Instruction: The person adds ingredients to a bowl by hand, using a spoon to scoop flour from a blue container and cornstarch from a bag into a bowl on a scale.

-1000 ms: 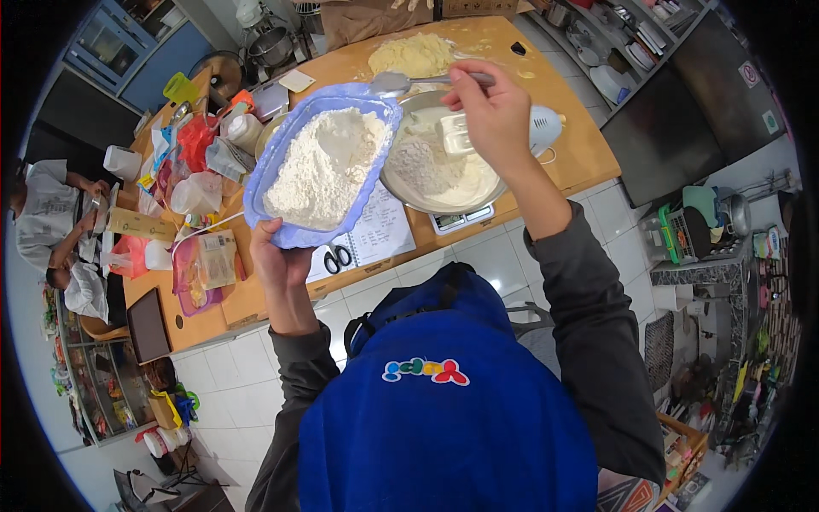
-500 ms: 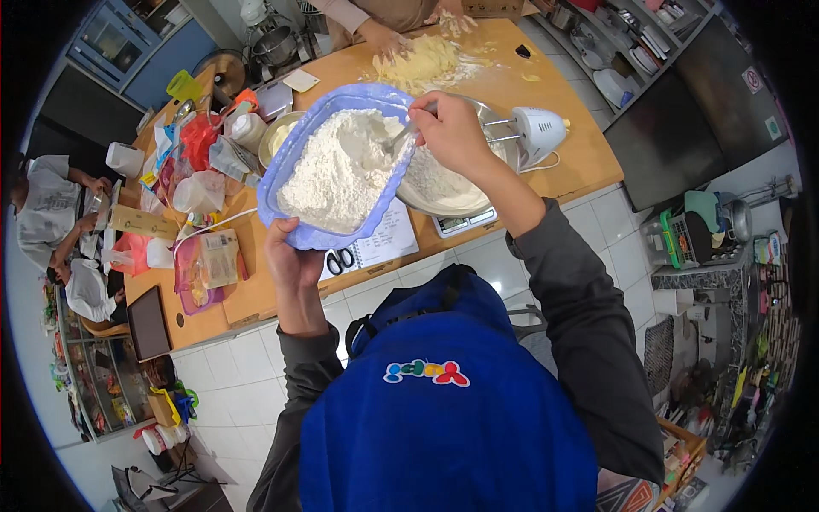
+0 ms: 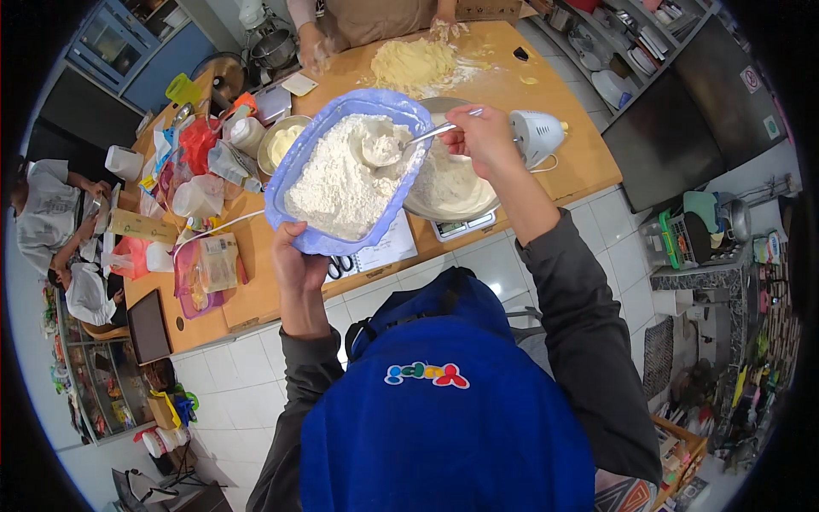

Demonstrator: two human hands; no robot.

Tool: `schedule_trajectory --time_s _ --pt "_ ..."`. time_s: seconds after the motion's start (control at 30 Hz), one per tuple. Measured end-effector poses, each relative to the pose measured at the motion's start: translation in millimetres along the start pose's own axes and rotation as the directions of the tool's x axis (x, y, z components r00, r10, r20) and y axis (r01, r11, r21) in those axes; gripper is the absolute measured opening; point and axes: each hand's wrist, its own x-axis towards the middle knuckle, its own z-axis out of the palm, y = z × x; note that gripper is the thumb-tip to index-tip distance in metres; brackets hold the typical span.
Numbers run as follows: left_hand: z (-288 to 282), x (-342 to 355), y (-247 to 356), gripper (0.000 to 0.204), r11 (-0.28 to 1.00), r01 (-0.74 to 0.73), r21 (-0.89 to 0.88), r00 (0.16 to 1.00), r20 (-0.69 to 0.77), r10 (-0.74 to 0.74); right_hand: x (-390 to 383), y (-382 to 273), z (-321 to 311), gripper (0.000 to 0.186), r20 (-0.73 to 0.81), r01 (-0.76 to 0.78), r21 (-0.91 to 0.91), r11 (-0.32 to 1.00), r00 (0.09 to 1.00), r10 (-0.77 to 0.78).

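Note:
My left hand (image 3: 294,260) grips a periwinkle plastic tub (image 3: 281,192) by its lower end, holding it tilted above the table, with white flour (image 3: 328,188) inside. My right hand (image 3: 482,141) is closed on the handle of a metal spoon (image 3: 435,130), whose head is in the flour, heaped with some of it. Behind the tub and right hand, a steel mixing bowl (image 3: 456,205) with pale cream and flour rests on a white scale (image 3: 465,226). A white hand mixer (image 3: 537,136) lies at the bowl's right. An open notebook (image 3: 388,247) and black scissors (image 3: 339,266) are partly hidden below the tub.
A co-worker's hands (image 3: 316,47) are near a mound of yellow dough (image 3: 409,60) across the wooden table (image 3: 580,166). Bags, containers and a small bowl (image 3: 277,145) crowd the left side, beside a dark tray (image 3: 152,328). Other people (image 3: 47,209) work at far left.
The spoon has moved from above the bowl down into the tub's flour and now carries a scoop. The tub has shifted slightly right. The co-worker's hand has moved left, off the dough.

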Motion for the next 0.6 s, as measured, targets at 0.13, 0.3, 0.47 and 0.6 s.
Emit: schedule_trajectory --time_s 0.13,0.3,0.47,0.6 --pt "3 1 0 0.057 1.0 0.003 -0.003 1.0 -0.024 -0.003 -2 -9 -4 0.011 -0.053 -0.006 0.041 0.999 0.999 0.008" --pt "-3 5 -2 0.057 1.0 0.009 0.009 1.0 -0.016 -0.009 0 -14 -19 0.012 -0.055 0.027 0.088 0.996 0.998 -0.022" --pt "-11 9 0 0.057 1.0 0.014 0.013 0.999 -0.035 -0.013 1 -18 -38 0.014 -0.086 0.055 0.12 0.991 0.995 -0.045" --pt "-15 8 3 0.058 0.999 -0.009 0.037 0.994 -0.109 0.013 1 -9 -50 0.013 -0.142 0.092 0.094 0.991 0.987 -0.078"
